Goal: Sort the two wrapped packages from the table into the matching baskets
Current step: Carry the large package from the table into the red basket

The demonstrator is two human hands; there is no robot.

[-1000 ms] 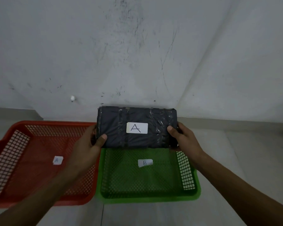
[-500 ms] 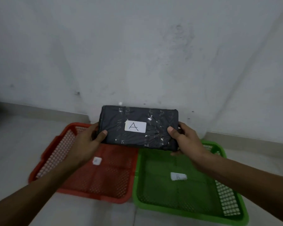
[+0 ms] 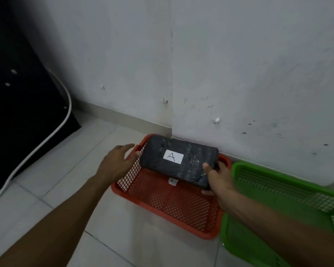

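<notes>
The package [image 3: 178, 160] marked A is held over the red basket [image 3: 168, 205], long axis crosswise, gripped only by the right hand [image 3: 218, 178], the left hand [image 3: 116, 160] apparently open just beside its other end.

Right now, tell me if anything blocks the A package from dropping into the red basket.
Nothing visible does. The package is over the red basket, gripped by the right hand; the left hand is open beside its rim. Only a small label lies on the basket floor.
</notes>
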